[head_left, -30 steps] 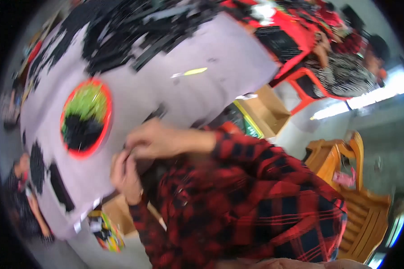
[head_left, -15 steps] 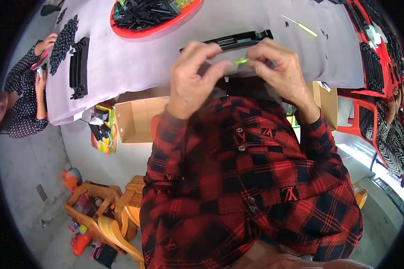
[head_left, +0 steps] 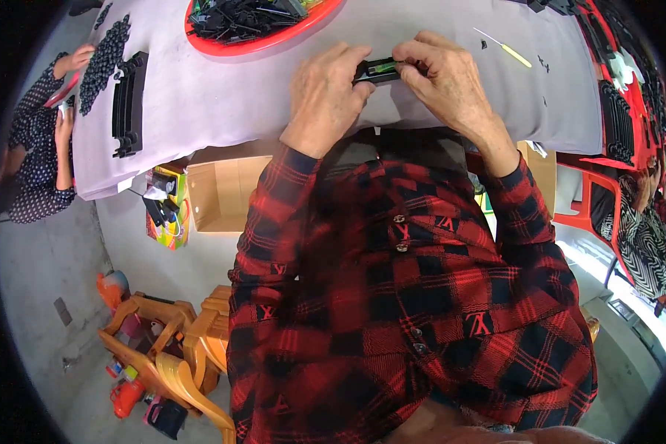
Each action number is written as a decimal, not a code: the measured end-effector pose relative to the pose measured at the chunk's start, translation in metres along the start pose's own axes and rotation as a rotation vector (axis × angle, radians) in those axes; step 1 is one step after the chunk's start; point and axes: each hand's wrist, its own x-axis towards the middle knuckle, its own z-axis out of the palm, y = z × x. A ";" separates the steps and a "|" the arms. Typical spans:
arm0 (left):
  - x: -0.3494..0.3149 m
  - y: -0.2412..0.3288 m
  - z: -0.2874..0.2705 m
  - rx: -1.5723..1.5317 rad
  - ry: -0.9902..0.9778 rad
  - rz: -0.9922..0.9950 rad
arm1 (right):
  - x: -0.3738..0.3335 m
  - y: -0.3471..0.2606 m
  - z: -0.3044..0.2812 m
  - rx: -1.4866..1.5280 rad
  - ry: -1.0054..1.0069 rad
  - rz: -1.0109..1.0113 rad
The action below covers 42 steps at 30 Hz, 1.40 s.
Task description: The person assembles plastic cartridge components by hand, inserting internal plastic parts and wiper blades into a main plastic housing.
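Note:
Between my hands lies a long black plastic strip (head_left: 381,77) with a slot along it; both its ends are hidden by my fingers. My left hand (head_left: 324,96) is closed on the left part of the strip, thumb at the near side and fingers at the far side. A small translucent green piece (head_left: 382,68) sits at the slot of the strip. My right hand (head_left: 445,80) has its thumb and forefinger pinched at the right end of this green piece, touching the strip. Whether the green piece is seated in the slot cannot be made out.
A red tray (head_left: 266,46) of loose black and green parts stands at the far side. A yellow-handled pick (head_left: 516,55) lies at right. Black strips (head_left: 128,103) and a heap of small black pieces (head_left: 105,63) lie left, near a co-worker's hands (head_left: 65,126). Below is a cardboard box (head_left: 226,196).
The green piece, held between both hands above the near edge, has moved away from me onto the black strip. My left hand has let go of it and taken hold of the strip.

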 end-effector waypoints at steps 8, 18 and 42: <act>-0.002 0.006 0.001 -0.069 0.033 -0.031 | -0.005 -0.003 0.007 -0.015 0.076 0.052; -0.007 0.002 0.005 -0.129 0.064 -0.053 | -0.005 -0.005 0.014 0.029 0.102 0.151; -0.006 -0.002 0.007 -0.146 0.086 -0.008 | -0.004 -0.010 0.013 0.112 0.094 0.314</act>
